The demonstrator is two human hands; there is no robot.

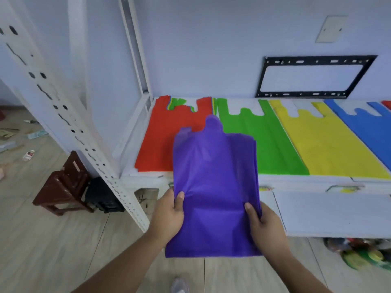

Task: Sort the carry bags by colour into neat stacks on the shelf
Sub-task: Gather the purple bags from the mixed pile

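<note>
A purple carry bag (213,178) hangs in front of the white shelf (296,179), held flat between both hands. My left hand (168,214) grips its left edge, thumb on top. My right hand (263,220) grips the right edge the same way. On the shelf lie flat stacks side by side: a red stack (158,140) at the left with other colours showing at its top, then a green stack (264,144), a yellow stack (328,144) and a blue stack (372,132). The purple bag's handles overlap the red and green stacks in view.
A white perforated shelf upright (63,106) slants at the left. A brown stool (63,185) and a black box (103,197) stand on the wooden floor. A lower white shelf (334,212) sits below; mixed coloured bags (359,254) lie on the floor at right.
</note>
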